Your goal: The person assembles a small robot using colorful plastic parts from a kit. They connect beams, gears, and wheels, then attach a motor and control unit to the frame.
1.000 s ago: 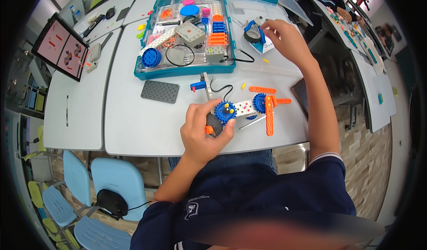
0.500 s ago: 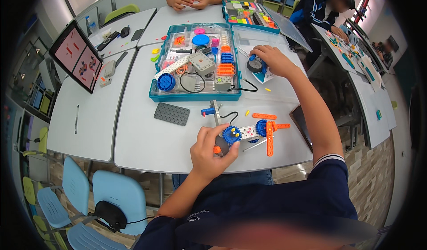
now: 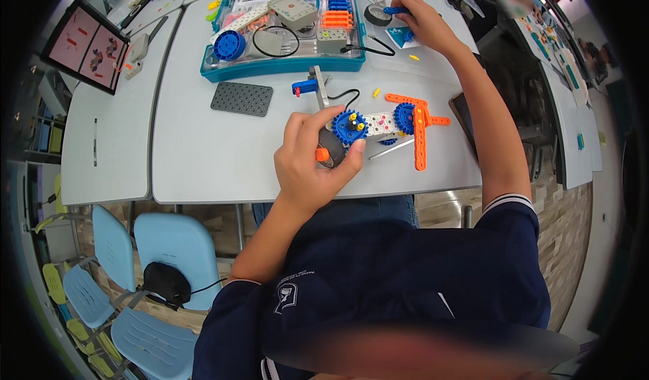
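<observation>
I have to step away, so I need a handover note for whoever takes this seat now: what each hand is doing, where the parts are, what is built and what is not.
Left hand: grips the dark motor end of the gear model on the grey table.
Right hand: reaches up beside the parts tray, pinching a small blue piece by a tape roll.
Built: two blue gears and orange beams mounted on a white bar, wire attached.
Loose: grey studded plate, blue-and-grey part, thin metal rod, small yellow bits. The blue piece is not yet on the model.
</observation>
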